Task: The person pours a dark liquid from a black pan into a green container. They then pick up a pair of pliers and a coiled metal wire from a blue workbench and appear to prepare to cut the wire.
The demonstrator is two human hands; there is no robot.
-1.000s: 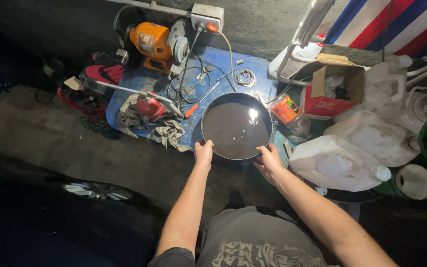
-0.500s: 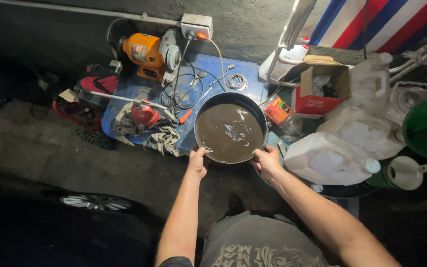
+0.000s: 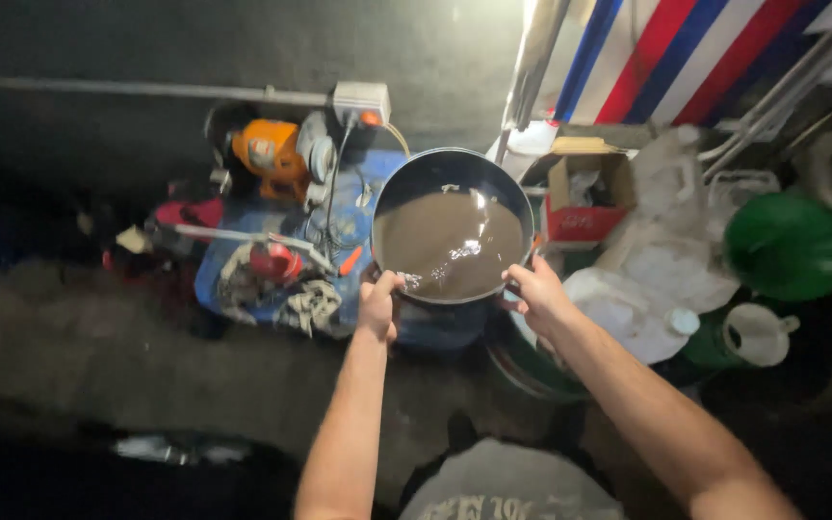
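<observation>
A round dark metal pan (image 3: pixel 416 173) full of murky brown liquid is held out in front of me, tilted toward me. My left hand (image 3: pixel 378 304) grips its near left rim. My right hand (image 3: pixel 534 291) grips the near right rim. The liquid surface glints and ripples near my hands. Under the pan lies a blue plastic surface (image 3: pixel 349 207) strewn with tools and cables.
An orange power tool (image 3: pixel 270 156) and a wall socket (image 3: pixel 360 99) sit at the back left. Rags (image 3: pixel 315 303) and red items (image 3: pixel 272 260) lie on the blue surface. At right are white plastic jerrycans (image 3: pixel 647 299), a cardboard box (image 3: pixel 585 197), a green funnel (image 3: pixel 787 246) and a dark round container (image 3: pixel 522 361) below my right hand.
The pan has come up and toward me, and its liquid now shows brown and sloshing. Both hands keep their grip on the rim.
</observation>
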